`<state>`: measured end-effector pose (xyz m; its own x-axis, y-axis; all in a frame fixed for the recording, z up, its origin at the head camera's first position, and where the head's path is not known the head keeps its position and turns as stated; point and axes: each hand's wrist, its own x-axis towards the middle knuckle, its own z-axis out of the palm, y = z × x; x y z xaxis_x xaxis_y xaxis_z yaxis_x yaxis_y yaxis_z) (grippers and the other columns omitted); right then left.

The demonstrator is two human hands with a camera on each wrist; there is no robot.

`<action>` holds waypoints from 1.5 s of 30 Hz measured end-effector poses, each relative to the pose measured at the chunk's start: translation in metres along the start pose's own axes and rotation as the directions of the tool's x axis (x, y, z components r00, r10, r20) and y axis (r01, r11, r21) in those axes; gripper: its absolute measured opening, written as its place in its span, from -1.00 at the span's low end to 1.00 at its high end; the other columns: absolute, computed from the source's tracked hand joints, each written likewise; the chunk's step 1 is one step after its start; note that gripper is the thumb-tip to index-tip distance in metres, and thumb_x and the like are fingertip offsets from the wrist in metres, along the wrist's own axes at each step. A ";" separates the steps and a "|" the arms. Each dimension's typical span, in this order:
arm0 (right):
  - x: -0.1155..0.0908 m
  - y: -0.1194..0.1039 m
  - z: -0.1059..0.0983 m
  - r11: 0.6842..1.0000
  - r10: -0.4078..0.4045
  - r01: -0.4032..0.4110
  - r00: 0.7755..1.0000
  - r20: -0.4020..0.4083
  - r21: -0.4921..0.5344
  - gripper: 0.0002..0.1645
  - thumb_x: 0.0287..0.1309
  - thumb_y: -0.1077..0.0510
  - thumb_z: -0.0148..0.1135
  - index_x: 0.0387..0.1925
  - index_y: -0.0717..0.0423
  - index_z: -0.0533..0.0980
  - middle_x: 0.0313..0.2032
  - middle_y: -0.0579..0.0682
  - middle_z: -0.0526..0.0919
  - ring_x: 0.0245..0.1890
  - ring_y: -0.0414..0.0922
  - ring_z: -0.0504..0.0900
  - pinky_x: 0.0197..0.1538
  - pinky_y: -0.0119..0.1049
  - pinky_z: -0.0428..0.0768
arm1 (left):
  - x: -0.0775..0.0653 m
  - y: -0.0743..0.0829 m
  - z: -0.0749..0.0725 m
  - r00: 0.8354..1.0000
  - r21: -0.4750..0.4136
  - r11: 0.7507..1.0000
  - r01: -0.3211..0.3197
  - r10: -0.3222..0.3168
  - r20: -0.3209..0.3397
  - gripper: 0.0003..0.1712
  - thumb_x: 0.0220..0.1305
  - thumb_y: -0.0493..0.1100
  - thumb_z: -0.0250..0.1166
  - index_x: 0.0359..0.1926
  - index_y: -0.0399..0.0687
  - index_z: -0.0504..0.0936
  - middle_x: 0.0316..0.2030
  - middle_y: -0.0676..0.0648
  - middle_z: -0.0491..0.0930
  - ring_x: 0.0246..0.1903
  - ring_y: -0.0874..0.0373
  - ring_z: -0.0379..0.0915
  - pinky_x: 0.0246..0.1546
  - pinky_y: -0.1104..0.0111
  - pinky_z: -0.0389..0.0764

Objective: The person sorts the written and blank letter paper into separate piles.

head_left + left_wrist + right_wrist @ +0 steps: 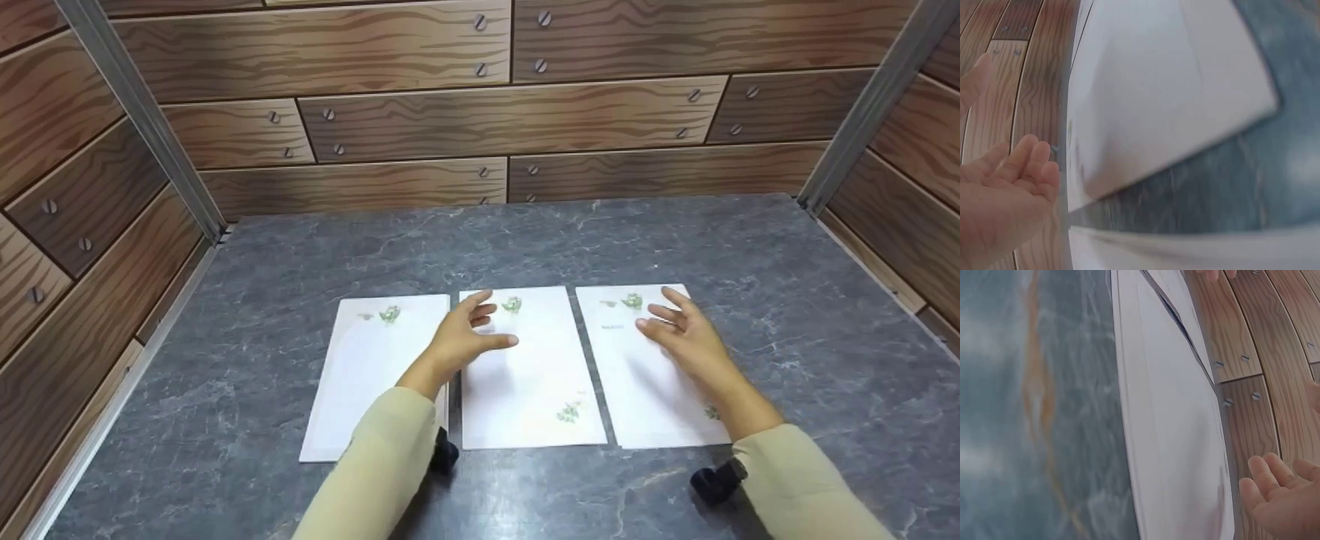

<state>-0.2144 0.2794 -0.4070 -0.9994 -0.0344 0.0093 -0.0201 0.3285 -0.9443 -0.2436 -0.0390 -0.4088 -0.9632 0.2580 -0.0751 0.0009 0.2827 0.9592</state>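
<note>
Three stacks of white paper with small green leafy prints lie side by side on the table. My left hand [457, 341] hovers over the gap between the left paper stack [375, 375] and the middle paper stack [532, 375], thumb pointing right and fingers apart. Over the right paper stack [637, 397] is my right hand [694, 345], its fingers loosely bent. Both palms face inward with nothing between the fingers. In the left wrist view the left hand [1010, 197] shows a bare palm; in the right wrist view the right hand [1286, 495] is likewise bare.
The dark grey marbled tabletop [285, 255] runs back to a wood-print wall [420, 127]. Similar side walls stand left and right, with grey metal posts [150, 127] at the back corners. A black wrist device [718, 481] hangs under the right sleeve, another [444, 454] under the left.
</note>
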 end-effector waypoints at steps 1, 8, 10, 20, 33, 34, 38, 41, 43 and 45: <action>0.000 -0.001 0.002 1.000 -0.003 0.003 1.000 0.004 -0.009 0.00 0.29 0.06 0.19 0.47 0.24 -0.21 0.31 0.39 0.18 0.26 0.20 0.29 0.13 -0.47 0.41 | -0.001 -0.001 -0.004 1.000 0.004 1.000 -0.004 0.004 -0.001 0.01 0.03 -0.18 0.49 0.44 -0.11 0.14 0.28 -0.14 0.33 0.28 -0.05 0.19 0.23 0.19 0.33; 0.005 -0.002 0.017 0.998 -0.011 0.014 0.999 0.050 -0.060 0.06 0.24 0.02 0.24 0.47 0.25 -0.21 0.33 0.38 0.16 0.31 0.22 0.20 0.30 -0.01 0.27 | -0.007 -0.006 -0.030 1.000 0.035 0.999 -0.022 0.022 -0.008 0.08 -0.01 -0.15 0.52 0.46 -0.07 0.09 0.34 -0.14 0.25 0.34 -0.04 0.09 0.27 0.10 0.26; 0.006 -0.003 0.021 0.996 -0.020 0.024 0.998 0.060 -0.080 0.07 0.23 0.02 0.26 0.47 0.25 -0.21 0.33 0.39 0.15 0.32 0.24 0.17 0.29 0.02 0.27 | -0.009 -0.008 -0.035 0.999 0.057 0.998 -0.030 0.031 -0.008 0.09 -0.01 -0.16 0.52 0.46 -0.07 0.08 0.35 -0.14 0.23 0.35 -0.03 0.07 0.28 0.07 0.24; 0.008 0.000 0.041 0.984 -0.067 0.090 0.986 0.150 -0.152 0.14 0.14 0.01 0.35 0.47 0.22 -0.18 0.35 0.33 0.16 0.34 0.23 0.14 0.34 0.13 0.09 | -0.022 -0.018 -0.048 0.993 0.201 0.972 -0.120 0.112 0.048 0.13 -0.07 -0.18 0.55 0.46 -0.08 0.09 0.37 -0.16 0.20 0.36 -0.09 0.04 0.30 -0.02 0.13; 0.009 0.003 0.049 0.930 -0.105 0.198 0.951 0.292 -0.311 0.30 -0.07 -0.07 0.49 0.49 0.12 -0.14 0.37 0.16 0.21 0.37 0.20 0.08 0.34 0.17 0.04 | -0.028 -0.028 -0.046 0.979 0.429 0.887 -0.171 0.104 0.174 0.24 -0.22 -0.07 0.62 0.46 -0.05 0.10 0.37 -0.13 0.20 0.36 -0.09 0.04 0.34 0.05 0.08; 0.009 0.003 0.050 0.921 -0.109 0.211 0.947 0.302 -0.329 0.31 -0.09 -0.09 0.50 0.49 0.12 -0.14 0.37 0.15 0.21 0.37 0.21 0.07 0.34 0.18 0.04 | -0.028 -0.028 -0.046 0.978 0.437 0.883 -0.170 0.097 0.185 0.26 -0.23 -0.07 0.62 0.46 -0.04 0.09 0.37 -0.13 0.19 0.36 -0.09 0.03 0.34 0.06 0.08; 0.008 0.003 0.052 0.876 -0.132 0.275 0.927 0.350 -0.396 0.37 -0.17 -0.15 0.52 0.49 0.13 -0.13 0.38 0.13 0.20 0.38 0.22 0.03 0.34 0.19 0.03 | -0.028 -0.029 -0.045 0.972 0.480 0.858 -0.182 0.082 0.222 0.30 -0.29 -0.04 0.64 0.47 -0.03 0.08 0.40 -0.13 0.14 0.37 -0.08 0.02 0.35 0.11 0.08; 0.008 0.002 0.054 0.842 -0.151 0.326 0.907 0.393 -0.429 0.40 -0.23 -0.17 0.53 0.48 0.18 -0.11 0.38 0.11 0.19 0.38 0.20 0.02 0.35 0.15 0.04 | -0.028 -0.030 -0.045 0.966 0.524 0.827 -0.200 0.076 0.249 0.31 -0.31 -0.02 0.65 0.47 -0.04 0.09 0.40 -0.16 0.12 0.37 -0.07 0.00 0.37 0.14 0.01; 0.009 0.002 0.054 0.824 -0.156 0.352 0.894 0.419 -0.445 0.42 -0.27 -0.19 0.54 0.47 0.20 -0.10 0.38 0.09 0.19 0.38 0.19 0.04 0.35 0.12 0.05 | -0.029 -0.030 -0.045 0.961 0.551 0.805 -0.218 0.077 0.267 0.31 -0.30 -0.01 0.64 0.46 -0.06 0.09 0.40 -0.19 0.12 0.37 -0.07 -0.01 0.38 0.15 -0.05; 0.009 0.002 0.055 0.808 -0.156 0.371 0.884 0.441 -0.459 0.44 -0.30 -0.21 0.55 0.47 0.22 -0.08 0.38 0.09 0.19 0.37 0.20 0.07 0.35 0.11 0.06 | -0.030 -0.030 -0.045 0.959 0.571 0.792 -0.218 0.064 0.277 0.31 -0.30 0.00 0.64 0.46 -0.05 0.09 0.40 -0.21 0.11 0.38 -0.07 -0.02 0.39 0.15 -0.09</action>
<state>-0.2222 0.2279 -0.4269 -0.8674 -0.4975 0.0102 -0.4003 0.6854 -0.6082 -0.2272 -0.0967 -0.4233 -0.8489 0.5215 -0.0860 0.3640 0.6949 0.6202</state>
